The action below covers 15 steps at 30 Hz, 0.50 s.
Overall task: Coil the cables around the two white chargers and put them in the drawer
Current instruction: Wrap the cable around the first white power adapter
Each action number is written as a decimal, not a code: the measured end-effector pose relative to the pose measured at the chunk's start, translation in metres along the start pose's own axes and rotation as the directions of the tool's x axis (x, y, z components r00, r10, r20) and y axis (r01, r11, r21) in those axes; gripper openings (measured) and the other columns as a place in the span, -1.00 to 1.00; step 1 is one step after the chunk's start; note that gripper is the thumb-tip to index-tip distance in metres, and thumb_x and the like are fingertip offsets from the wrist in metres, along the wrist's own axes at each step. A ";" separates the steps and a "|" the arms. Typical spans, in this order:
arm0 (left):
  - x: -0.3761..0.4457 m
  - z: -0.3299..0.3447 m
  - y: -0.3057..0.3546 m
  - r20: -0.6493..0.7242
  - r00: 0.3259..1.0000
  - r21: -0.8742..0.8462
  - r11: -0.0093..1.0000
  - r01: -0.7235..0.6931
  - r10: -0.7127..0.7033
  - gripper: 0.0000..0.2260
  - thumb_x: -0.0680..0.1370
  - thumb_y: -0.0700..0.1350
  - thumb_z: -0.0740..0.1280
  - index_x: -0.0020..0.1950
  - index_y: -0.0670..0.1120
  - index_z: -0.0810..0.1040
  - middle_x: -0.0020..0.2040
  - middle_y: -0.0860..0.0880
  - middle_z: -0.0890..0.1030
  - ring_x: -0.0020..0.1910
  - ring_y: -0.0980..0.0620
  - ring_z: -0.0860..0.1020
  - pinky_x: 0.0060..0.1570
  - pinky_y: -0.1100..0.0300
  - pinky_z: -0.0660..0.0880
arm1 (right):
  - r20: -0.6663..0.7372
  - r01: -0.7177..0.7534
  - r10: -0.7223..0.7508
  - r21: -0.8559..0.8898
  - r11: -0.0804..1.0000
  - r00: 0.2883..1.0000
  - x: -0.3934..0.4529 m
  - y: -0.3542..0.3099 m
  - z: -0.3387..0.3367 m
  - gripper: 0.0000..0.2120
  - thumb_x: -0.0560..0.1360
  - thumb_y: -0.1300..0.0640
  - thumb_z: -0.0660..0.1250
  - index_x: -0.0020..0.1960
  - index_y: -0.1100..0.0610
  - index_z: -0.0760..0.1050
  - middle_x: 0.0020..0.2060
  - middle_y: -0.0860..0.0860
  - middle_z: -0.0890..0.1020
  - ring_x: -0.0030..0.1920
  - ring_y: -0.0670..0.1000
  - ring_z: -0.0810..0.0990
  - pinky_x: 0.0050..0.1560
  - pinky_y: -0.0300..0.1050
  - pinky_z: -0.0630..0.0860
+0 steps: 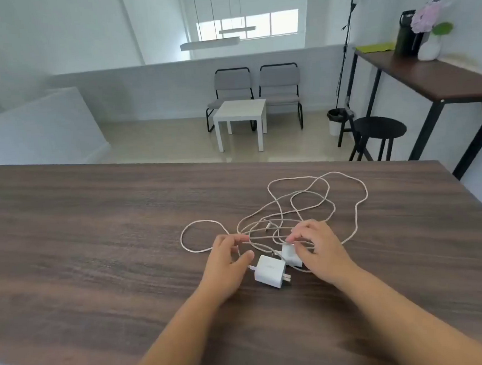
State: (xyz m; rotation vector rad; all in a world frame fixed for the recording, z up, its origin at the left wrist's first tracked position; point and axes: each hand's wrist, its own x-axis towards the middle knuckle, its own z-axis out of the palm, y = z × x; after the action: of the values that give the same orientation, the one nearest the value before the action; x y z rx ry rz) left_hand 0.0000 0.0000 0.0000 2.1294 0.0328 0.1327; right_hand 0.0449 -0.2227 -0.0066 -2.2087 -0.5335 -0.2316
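Note:
Two white chargers lie on the dark wooden table (95, 235). The nearer charger (269, 271) rests flat with its prongs pointing right, just right of my left hand (225, 264). The second charger (290, 255) sits behind it, partly under the fingers of my right hand (318, 251), which curl over it and the cable there. Their pale cables (320, 194) sprawl in tangled loops across the table beyond both hands. My left hand's fingertips pinch a strand of cable at the left loop (198, 236). No drawer is in view.
The table's far edge runs across the middle of the view, its right edge slanting down the right side. Beyond stand a small white side table (241, 116), two grey chairs, a black stool (378, 130) and a high dark counter with a vase.

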 end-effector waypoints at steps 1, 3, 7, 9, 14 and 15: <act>-0.004 0.004 -0.003 -0.018 1.000 -0.034 0.999 0.022 -0.022 -0.77 0.50 -0.15 0.40 0.10 0.10 0.56 0.06 0.07 0.47 -0.05 0.18 0.52 0.02 0.38 0.44 | -0.026 0.024 -0.024 0.006 1.000 0.999 -0.005 -0.001 0.004 -0.76 0.41 0.29 0.29 -0.16 -0.03 0.60 -0.05 -0.16 0.53 0.07 -0.16 0.40 0.11 -0.39 0.25; -0.010 0.008 -0.006 -0.049 0.995 -0.013 0.997 0.081 -0.082 -0.79 0.48 -0.16 0.42 0.05 0.08 0.56 -0.03 0.01 0.52 -0.17 0.17 0.53 -0.05 0.39 0.44 | -0.054 0.069 -0.072 -0.052 0.996 0.996 -0.015 -0.001 0.011 -0.77 0.36 0.26 0.26 -0.24 -0.04 0.58 -0.03 -0.16 0.51 0.06 -0.22 0.38 0.10 -0.33 0.26; -0.017 0.009 -0.007 -0.058 0.989 0.051 0.989 0.137 -0.134 -0.90 0.52 -0.10 0.37 0.01 0.07 0.57 -0.26 0.03 0.52 -0.23 0.12 0.49 -0.12 0.27 0.41 | -0.080 0.077 -0.088 -0.136 0.988 0.993 -0.027 0.006 0.024 -0.73 0.32 0.24 0.26 -0.20 -0.10 0.60 0.08 -0.09 0.50 0.03 -0.06 0.39 0.17 -0.32 0.19; -0.018 0.009 -0.005 -0.012 0.988 0.113 0.982 0.152 -0.152 -0.92 0.55 -0.03 0.33 0.02 0.07 0.58 -0.26 0.02 0.56 -0.21 0.10 0.51 -0.12 0.23 0.44 | -0.096 0.014 -0.029 -0.148 0.989 0.995 -0.029 0.008 0.025 -0.69 0.33 0.23 0.26 -0.12 -0.14 0.61 0.12 -0.07 0.50 0.06 -0.06 0.35 0.19 -0.16 0.25; -0.022 0.023 -0.006 0.042 0.989 0.202 0.970 0.133 -0.144 -0.76 0.53 0.17 0.29 0.11 0.12 0.59 -0.09 0.07 0.49 0.04 0.03 0.47 0.14 0.16 0.41 | -0.016 -0.074 0.073 -0.316 0.946 0.997 -0.034 0.003 0.026 -0.63 0.37 0.09 0.19 0.08 -0.19 0.59 0.32 -0.06 0.41 0.23 0.01 0.24 0.16 -0.04 0.22; -0.023 0.025 -0.006 0.046 0.988 0.214 0.968 0.134 -0.147 -0.73 0.51 0.21 0.30 0.13 0.14 0.58 -0.05 0.09 0.47 0.08 0.04 0.44 0.18 0.15 0.38 | 0.001 -0.076 0.081 -0.339 0.938 0.997 -0.035 0.002 0.027 -0.62 0.38 0.06 0.18 0.10 -0.19 0.58 0.34 -0.06 0.39 0.25 0.02 0.22 0.16 -0.01 0.23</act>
State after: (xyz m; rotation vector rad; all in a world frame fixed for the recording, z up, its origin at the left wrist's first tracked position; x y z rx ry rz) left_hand -0.0201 -0.0200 -0.0204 2.3327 0.1686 -0.0213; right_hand 0.0141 -0.2137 -0.0369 -2.5636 -0.4369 -0.2824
